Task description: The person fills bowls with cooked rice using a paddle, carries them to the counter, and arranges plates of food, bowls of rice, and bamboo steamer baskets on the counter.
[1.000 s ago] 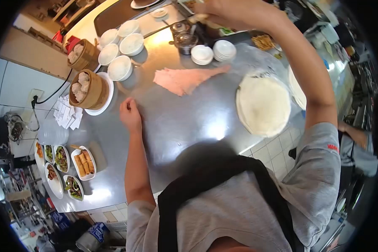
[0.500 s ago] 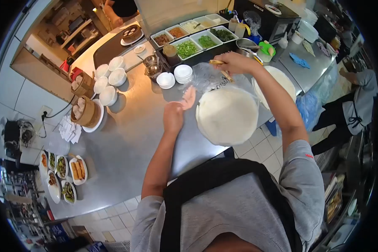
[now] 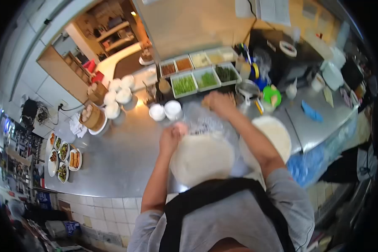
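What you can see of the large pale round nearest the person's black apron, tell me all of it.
The pale round is broad, flat and off-white, with a plain, smooth-looking face. It may be dough or pastry; the material, and whether it is one sheet or a stack, is unclear. It lies flat on the metal counter, the black apron hiding its near edge. Clear plastic lies along its far edge. The left hand is beside its far left edge; contact is unclear.
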The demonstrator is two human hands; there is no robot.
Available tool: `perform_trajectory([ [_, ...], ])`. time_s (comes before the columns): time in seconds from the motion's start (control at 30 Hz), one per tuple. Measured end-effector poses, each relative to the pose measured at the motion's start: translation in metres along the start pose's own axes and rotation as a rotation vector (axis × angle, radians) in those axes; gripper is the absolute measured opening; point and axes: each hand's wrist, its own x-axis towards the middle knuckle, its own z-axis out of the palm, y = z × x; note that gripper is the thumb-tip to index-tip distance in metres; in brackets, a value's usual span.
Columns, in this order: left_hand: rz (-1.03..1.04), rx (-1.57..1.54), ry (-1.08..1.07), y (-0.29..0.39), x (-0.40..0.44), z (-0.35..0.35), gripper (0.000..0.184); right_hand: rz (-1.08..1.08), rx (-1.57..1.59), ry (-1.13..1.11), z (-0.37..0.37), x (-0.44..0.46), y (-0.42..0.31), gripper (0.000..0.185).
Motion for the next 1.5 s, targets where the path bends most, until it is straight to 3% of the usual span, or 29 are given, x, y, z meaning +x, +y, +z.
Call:
perform_trajectory([
  [0.07, -0.087, 0.071, -0.131, -0.038, -0.010, 0.010, 0.032, -0.076, -0.010, -0.145, 0.012, -0.017, -0.004, 0.023],
  [0.13, -0.168, 0.119, -0.236, -0.035, -0.026, 0.008, 0.047, -0.105, 0.322, -0.084, 0.006, -0.048, -0.021, 0.023],
  [0.17, -0.227, 0.176, -0.308, -0.021, -0.034, 0.003, 0.057, -0.151, 0.315, -0.062, 0.034, -0.062, -0.014, 0.022],
  [0.27, -0.170, 0.024, -0.216, -0.020, -0.045, 0.028, 0.067, -0.140, 0.319, -0.059, 0.058, -0.082, -0.012, 0.022],
  [0.43, -0.310, -0.381, -0.123, -0.003, -0.027, 0.072, 0.060, 0.076, 0.399, 0.051, 0.019, -0.071, -0.003, 0.018],
  [0.5, -0.124, -0.673, -0.096, -0.006, -0.014, 0.104, 0.054, 0.054, 0.444, 0.103, -0.003, -0.068, -0.001, 0.018],
  [0.63, -0.033, -0.732, -0.156, 0.023, 0.011, 0.126, 0.051, 0.032, 0.570, 0.201, -0.046, -0.078, -0.011, 0.021],
  [0.7, 0.029, -0.399, -0.312, 0.032, 0.023, 0.123, 0.051, 0.020, 0.640, 0.202, -0.049, -0.086, -0.011, 0.019],
  [0.73, 0.025, -0.405, -0.312, 0.033, 0.029, 0.123, 0.051, 0.020, 0.637, 0.196, -0.047, -0.089, -0.007, 0.019],
  [0.8, 0.069, -0.144, -0.439, 0.033, 0.041, 0.112, 0.050, -0.209, 0.254, -0.094, -0.030, -0.096, 0.004, 0.016],
  [0.83, 0.128, 0.041, -0.504, 0.034, 0.044, 0.103, 0.049, -0.187, 0.199, -0.287, -0.006, -0.105, 0.015, 0.016],
  [0.97, 0.226, 0.178, -0.296, 0.031, 0.045, 0.098, 0.043, -0.204, 0.107, -0.308, -0.010, -0.113, 0.007, 0.022],
  [1.03, 0.647, -0.118, -0.220, 0.064, 0.044, 0.087, 0.040, -0.239, -0.049, -0.376, -0.013, -0.113, -0.007, 0.025],
  [1.1, 0.640, 0.018, -0.295, 0.072, 0.040, 0.091, 0.038, -0.273, -0.089, -0.391, -0.021, -0.111, -0.020, 0.026],
  [1.17, 0.455, 0.221, -0.465, 0.058, 0.041, 0.105, 0.037, -0.305, -0.135, -0.403, -0.037, -0.106, -0.029, 0.027],
  [1.23, 0.476, 0.218, -0.443, 0.048, 0.038, 0.110, 0.038, -0.188, 0.086, -0.561, -0.059, -0.092, -0.032, 0.029],
  [1.33, 0.531, 0.126, -0.427, 0.036, 0.040, 0.109, 0.035, -0.115, 0.215, -0.252, -0.072, -0.064, -0.034, 0.030],
  [1.37, 0.570, 0.032, -0.422, 0.033, 0.039, 0.108, 0.032, -0.113, 0.219, -0.255, -0.062, -0.055, -0.029, 0.030],
  [1.4, 0.567, 0.033, -0.423, 0.032, 0.036, 0.102, 0.032, -0.147, 0.252, -0.083, -0.040, -0.043, -0.018, 0.029],
  [1.43, 0.554, -0.087, -0.290, 0.032, 0.029, 0.090, 0.030, -0.182, 0.285, 0.089, -0.017, -0.035, -0.009, 0.028],
  [1.5, 0.461, -0.193, -0.126, 0.019, 0.016, 0.068, 0.026, -0.134, 0.155, 0.051, 0.025, -0.027, 0.008, 0.027],
])
